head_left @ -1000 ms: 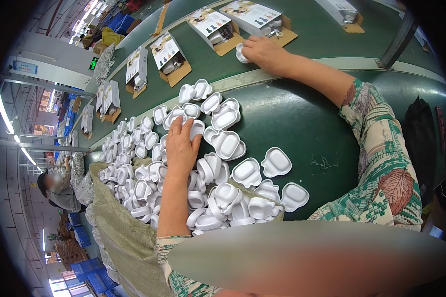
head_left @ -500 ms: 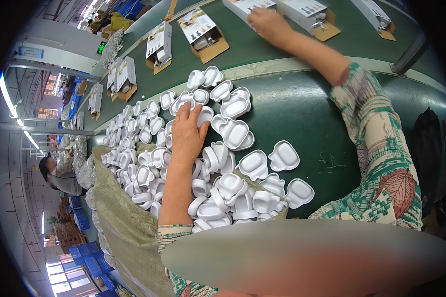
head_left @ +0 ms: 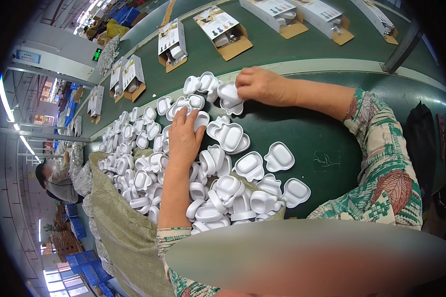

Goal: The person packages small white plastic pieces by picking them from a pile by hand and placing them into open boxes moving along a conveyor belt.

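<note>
My left hand (head_left: 184,136) lies over a heap of white plastic parts (head_left: 158,161), shallow rounded trays with a small bulge at one end. Its fingers are stretched and spread, and one white part (head_left: 201,119) rests beside the thumb and forefinger. At the far edge of the heap, my right hand (head_left: 263,87) has its fingers closed at the rim of a white plastic tray (head_left: 228,92); the fingertips are partly hidden. More loose trays, such as this white piece (head_left: 279,156), lie on the green tabletop (head_left: 312,128) to the right.
Beyond a pale rail (head_left: 327,68) runs a green conveyor belt (head_left: 193,67) carrying several open cardboard boxes (head_left: 223,30) with contents inside. An olive woven sack (head_left: 119,222) sits under the heap. A metal post (head_left: 404,48) stands at right. Another person (head_left: 59,178) is far left.
My right hand has come back from a box on the belt to a white tray at the heap's far edge. The boxes have shifted rightward; my left hand has stayed nearly in place.
</note>
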Demonstrator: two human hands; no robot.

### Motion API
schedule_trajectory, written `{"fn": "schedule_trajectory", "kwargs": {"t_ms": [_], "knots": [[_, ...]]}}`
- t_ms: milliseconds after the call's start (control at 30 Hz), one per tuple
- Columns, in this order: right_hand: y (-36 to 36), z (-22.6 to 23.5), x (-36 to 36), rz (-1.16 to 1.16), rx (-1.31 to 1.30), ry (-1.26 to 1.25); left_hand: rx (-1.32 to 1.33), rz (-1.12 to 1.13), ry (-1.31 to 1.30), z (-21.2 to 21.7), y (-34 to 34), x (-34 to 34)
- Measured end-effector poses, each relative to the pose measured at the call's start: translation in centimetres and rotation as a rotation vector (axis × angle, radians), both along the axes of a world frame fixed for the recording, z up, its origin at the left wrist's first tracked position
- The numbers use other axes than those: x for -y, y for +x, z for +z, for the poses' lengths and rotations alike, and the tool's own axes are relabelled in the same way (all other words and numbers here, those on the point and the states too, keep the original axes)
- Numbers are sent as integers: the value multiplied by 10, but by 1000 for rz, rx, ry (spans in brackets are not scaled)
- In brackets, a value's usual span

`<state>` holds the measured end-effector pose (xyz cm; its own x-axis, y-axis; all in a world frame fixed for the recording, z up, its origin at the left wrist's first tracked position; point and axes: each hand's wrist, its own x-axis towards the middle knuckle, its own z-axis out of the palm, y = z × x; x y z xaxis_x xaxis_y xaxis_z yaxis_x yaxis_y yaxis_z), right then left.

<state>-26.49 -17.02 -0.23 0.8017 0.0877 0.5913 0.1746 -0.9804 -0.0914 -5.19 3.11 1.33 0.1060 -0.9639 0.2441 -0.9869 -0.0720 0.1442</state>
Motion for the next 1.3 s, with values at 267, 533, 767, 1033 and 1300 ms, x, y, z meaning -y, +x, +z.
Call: {"fn": "schedule_trajectory", "kwargs": {"t_ms": [267,533,767,1033,1300], "knots": [[-10,14,77,-509,-80,-373,1,5,6,0,0,-2],[-8,10,143,-725,-40,-331,5,-7,-4,-1,0,-1],[-2,1,68,-327,8,-149,8,-1,11,-1,-2,1],[8,-4,4,13,-176,-98,-4,18,31,-1,0,-1],[5,-1,81,-402,-37,-332,-27,8,30,-1,-3,0]]}}
